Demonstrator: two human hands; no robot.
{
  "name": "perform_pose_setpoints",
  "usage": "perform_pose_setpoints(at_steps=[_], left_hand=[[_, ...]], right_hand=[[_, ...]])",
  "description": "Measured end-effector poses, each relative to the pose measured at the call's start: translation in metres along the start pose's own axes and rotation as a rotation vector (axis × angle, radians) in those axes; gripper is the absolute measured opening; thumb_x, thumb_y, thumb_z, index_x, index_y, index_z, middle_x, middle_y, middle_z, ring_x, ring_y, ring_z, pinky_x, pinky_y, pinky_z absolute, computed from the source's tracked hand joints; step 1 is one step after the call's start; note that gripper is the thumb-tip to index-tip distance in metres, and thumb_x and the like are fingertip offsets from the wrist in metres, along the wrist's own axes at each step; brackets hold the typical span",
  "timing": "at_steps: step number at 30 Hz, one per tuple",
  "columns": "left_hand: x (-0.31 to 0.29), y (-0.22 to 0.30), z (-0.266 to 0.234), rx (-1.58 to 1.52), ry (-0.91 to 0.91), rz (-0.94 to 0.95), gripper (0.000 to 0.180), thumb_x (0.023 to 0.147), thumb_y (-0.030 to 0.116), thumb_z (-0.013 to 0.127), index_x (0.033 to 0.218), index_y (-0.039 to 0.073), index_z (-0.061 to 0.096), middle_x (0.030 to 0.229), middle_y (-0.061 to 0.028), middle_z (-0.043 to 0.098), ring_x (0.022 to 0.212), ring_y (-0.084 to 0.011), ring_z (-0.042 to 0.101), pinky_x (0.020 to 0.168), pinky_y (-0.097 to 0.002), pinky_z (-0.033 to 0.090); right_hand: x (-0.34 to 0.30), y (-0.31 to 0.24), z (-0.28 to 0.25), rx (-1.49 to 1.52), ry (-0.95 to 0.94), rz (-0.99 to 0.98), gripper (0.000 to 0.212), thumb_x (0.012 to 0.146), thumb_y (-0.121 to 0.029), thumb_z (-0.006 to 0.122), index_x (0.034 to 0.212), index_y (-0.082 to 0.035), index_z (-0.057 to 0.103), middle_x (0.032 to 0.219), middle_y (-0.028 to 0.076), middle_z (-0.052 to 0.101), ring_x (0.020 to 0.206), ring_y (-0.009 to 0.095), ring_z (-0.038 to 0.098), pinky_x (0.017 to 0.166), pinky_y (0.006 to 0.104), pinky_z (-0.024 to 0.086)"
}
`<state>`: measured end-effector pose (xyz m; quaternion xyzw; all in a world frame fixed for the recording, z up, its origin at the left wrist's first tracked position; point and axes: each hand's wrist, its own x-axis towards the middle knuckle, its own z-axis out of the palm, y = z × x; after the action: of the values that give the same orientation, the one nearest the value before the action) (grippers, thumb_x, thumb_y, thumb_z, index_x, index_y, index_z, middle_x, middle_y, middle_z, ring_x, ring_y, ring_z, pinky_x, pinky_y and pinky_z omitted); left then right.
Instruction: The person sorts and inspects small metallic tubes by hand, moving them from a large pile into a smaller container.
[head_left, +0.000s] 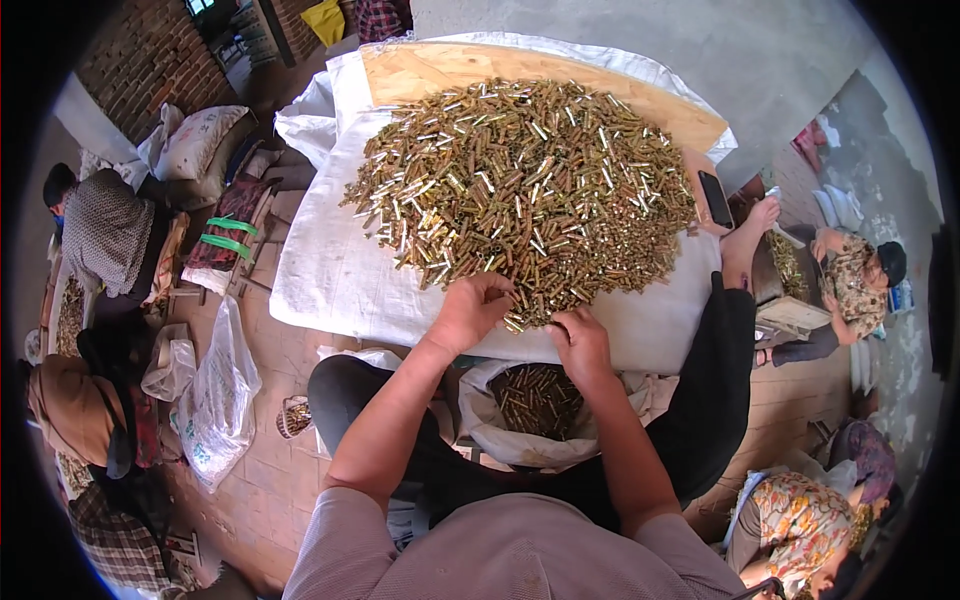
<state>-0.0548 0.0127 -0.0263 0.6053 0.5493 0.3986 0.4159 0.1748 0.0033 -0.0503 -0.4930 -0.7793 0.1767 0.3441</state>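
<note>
A big heap of small brass-coloured metal pieces [520, 180], mostly thin and tube-like, is spread over a white cloth [320, 260] on the table in front of me. At its near edge, my left hand [474, 310] is closed, thumb and fingertips drawn together against the pieces. Just right of it, my right hand [583, 342] is closed too, its fingers curled beside a small near tip of the heap. What either hand pinches is too small and hidden to make out. Below my hands, between my legs, stands an open white sack [485, 425] holding more darker brass-coloured pieces [540, 400].
Wooden boards [440, 68] border the heap's far side. A black phone [715, 199] lies at its right. My bare foot [758, 222] rests beside the table. Plastic bags [222, 405] and a small basket [294, 417] stand on the brick floor. Several people sit working on both sides.
</note>
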Motion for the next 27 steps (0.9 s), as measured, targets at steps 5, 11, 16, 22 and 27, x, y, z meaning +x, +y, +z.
perform_pose_setpoints(at_steps=[5, 11, 16, 22, 27], left_hand=[[0.000, 0.010, 0.002, -0.347, -0.062, -0.189, 0.022, 0.089, 0.005, 0.067, 0.109, -0.002, 0.064, 0.077, -0.0055, 0.068, 0.061, -0.0100, 0.062, 0.053, -0.0232, 0.051], [-0.003, 0.021, 0.007, -0.664, -0.101, -0.361, 0.018, 0.089, 0.005, 0.069, 0.104, -0.003, 0.063, 0.083, -0.0090, 0.068, 0.068, -0.0164, 0.069, 0.061, -0.0274, 0.058], [-0.005, 0.020, 0.013, -0.744, -0.165, -0.385, 0.015, 0.091, 0.003, 0.067, 0.102, -0.005, 0.061, 0.089, -0.0120, 0.067, 0.073, -0.0201, 0.070, 0.067, -0.0302, 0.062], [-0.007, 0.025, 0.018, -0.767, -0.171, -0.394, 0.015, 0.090, 0.005, 0.069, 0.100, -0.004, 0.062, 0.087, -0.0103, 0.066, 0.074, -0.0192, 0.070, 0.068, -0.0290, 0.062], [-0.008, 0.026, 0.018, -0.774, -0.179, -0.404, 0.016, 0.089, 0.006, 0.071, 0.098, -0.003, 0.062, 0.086, -0.0098, 0.066, 0.073, -0.0188, 0.070, 0.067, -0.0284, 0.061]], right_hand=[[-0.002, 0.003, 0.000, 0.088, 0.004, 0.002, 0.012, 0.080, -0.004, 0.072, 0.089, -0.002, 0.065, 0.081, 0.013, 0.062, 0.068, 0.028, 0.063, 0.062, 0.0374, 0.050], [-0.006, -0.003, -0.002, 0.785, -0.006, 0.395, 0.004, 0.086, 0.000, 0.066, 0.088, 0.000, 0.063, 0.071, 0.003, 0.062, 0.059, 0.013, 0.059, 0.053, 0.0267, 0.046], [-0.002, -0.027, -0.011, 1.256, -0.054, 0.588, 0.007, 0.086, 0.002, 0.065, 0.091, -0.001, 0.062, 0.071, 0.004, 0.062, 0.057, 0.011, 0.057, 0.050, 0.0250, 0.045], [-0.004, -0.030, -0.011, 1.336, -0.075, 0.603, 0.005, 0.086, 0.000, 0.066, 0.090, -0.002, 0.062, 0.071, 0.004, 0.062, 0.057, 0.012, 0.057, 0.048, 0.0242, 0.045], [-0.003, -0.031, -0.012, 1.330, -0.072, 0.614, 0.005, 0.086, 0.001, 0.066, 0.089, -0.002, 0.062, 0.071, 0.004, 0.061, 0.057, 0.011, 0.057, 0.048, 0.0241, 0.045]])
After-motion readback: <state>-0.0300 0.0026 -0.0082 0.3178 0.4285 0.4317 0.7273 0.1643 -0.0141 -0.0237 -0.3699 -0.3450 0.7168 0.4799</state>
